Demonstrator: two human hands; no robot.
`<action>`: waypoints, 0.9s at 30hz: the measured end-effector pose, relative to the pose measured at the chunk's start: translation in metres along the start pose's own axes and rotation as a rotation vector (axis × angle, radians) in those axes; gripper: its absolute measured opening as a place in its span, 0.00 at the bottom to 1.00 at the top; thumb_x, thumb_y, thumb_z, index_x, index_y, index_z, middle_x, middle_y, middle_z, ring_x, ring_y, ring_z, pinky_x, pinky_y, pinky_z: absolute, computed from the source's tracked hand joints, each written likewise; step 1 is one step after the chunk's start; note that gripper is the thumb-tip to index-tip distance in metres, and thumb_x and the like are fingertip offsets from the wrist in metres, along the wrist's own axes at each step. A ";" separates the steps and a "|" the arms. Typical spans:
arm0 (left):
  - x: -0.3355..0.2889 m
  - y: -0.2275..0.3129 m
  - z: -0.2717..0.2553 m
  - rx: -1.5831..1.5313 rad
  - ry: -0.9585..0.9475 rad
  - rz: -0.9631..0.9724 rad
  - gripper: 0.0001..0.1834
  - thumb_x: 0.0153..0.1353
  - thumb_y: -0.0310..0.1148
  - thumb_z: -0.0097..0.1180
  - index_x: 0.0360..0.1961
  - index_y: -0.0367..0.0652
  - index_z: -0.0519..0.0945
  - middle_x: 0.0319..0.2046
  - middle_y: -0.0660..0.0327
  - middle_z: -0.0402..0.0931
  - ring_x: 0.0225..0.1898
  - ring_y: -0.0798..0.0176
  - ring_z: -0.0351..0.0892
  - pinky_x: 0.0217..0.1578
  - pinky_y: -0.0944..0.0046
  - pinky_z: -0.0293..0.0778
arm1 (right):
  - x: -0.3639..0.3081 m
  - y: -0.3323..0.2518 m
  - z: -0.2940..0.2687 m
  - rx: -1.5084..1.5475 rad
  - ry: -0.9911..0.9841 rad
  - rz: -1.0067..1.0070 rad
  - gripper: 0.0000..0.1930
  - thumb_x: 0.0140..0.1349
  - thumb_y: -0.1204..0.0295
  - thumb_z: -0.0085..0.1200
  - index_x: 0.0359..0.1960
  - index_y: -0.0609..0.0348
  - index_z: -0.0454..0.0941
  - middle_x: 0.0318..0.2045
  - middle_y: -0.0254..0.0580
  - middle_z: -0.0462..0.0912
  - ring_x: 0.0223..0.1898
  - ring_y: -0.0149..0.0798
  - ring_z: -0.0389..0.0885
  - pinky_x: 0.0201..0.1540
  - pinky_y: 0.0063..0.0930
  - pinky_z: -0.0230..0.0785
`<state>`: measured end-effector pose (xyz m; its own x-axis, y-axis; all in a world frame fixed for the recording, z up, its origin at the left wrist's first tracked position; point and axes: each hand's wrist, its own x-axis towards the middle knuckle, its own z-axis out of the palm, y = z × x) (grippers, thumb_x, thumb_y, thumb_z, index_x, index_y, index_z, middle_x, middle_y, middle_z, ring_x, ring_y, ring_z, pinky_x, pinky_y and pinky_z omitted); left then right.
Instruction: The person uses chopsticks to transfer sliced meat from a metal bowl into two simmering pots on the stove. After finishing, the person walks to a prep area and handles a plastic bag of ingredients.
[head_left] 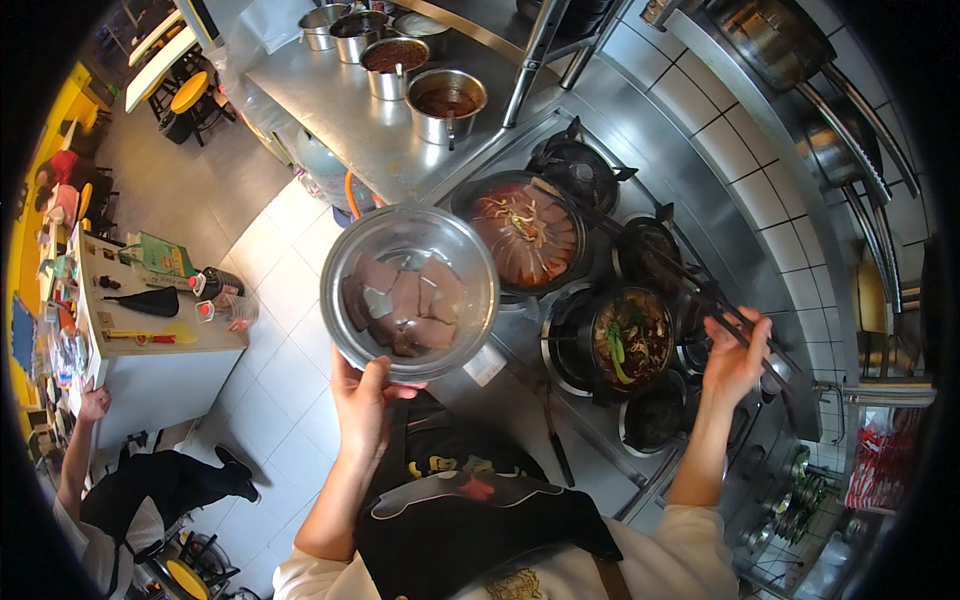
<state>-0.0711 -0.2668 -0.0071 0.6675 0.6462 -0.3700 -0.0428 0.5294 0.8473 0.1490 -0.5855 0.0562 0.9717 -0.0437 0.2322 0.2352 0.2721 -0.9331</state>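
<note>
My left hand (365, 400) is closed on the near rim of a round bowl (481, 290), thumb on top. In the bowl lie several flat, brown-grey slabs (440, 290) in clear liquid. At the right, my right hand (738, 358) grips a pair of long dark chopsticks (668, 263). They slant up and left to the edge of a pot (515, 290) on the stove. Similar brown slices (535, 240) fan out in that pot's red broth, with pale sprouts on top; whether the chopstick tips touch them I cannot tell.
A smaller pot (600, 385) with greens stands nearer me, beside bare burners (575, 170). Several metal pots of sauce (447, 125) line the steel counter (310, 95). Pans (770, 45) hang at the upper right. Another person's hand (95, 403) rests at a white counter (165, 390) on the left.
</note>
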 end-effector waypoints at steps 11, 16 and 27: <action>0.002 0.002 -0.012 0.021 0.129 -0.008 0.22 0.56 0.19 0.39 0.54 0.40 0.58 0.33 0.51 0.74 0.21 0.56 0.80 0.17 0.71 0.78 | 0.045 0.053 -0.015 -0.039 -0.006 0.075 0.20 0.67 0.61 0.41 0.37 0.72 0.70 0.29 0.53 0.77 0.29 0.53 0.82 0.32 0.35 0.80; 0.002 0.004 -0.010 0.037 0.137 -0.011 0.22 0.56 0.19 0.39 0.54 0.40 0.58 0.33 0.50 0.74 0.20 0.56 0.80 0.17 0.71 0.77 | 0.039 0.059 -0.017 -0.048 -0.064 0.075 0.19 0.67 0.60 0.42 0.37 0.71 0.70 0.29 0.52 0.76 0.29 0.53 0.82 0.32 0.36 0.80; 0.003 0.005 -0.004 0.050 0.115 -0.006 0.23 0.56 0.19 0.39 0.55 0.39 0.58 0.33 0.50 0.75 0.20 0.57 0.80 0.16 0.72 0.77 | 0.023 0.066 -0.019 -0.033 -0.132 0.140 0.19 0.66 0.61 0.42 0.37 0.70 0.71 0.28 0.52 0.77 0.28 0.54 0.82 0.32 0.39 0.79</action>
<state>-0.0722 -0.2599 -0.0056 0.5779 0.7032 -0.4141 -0.0001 0.5075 0.8617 0.1877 -0.5865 -0.0054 0.9841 0.1190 0.1316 0.1009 0.2346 -0.9668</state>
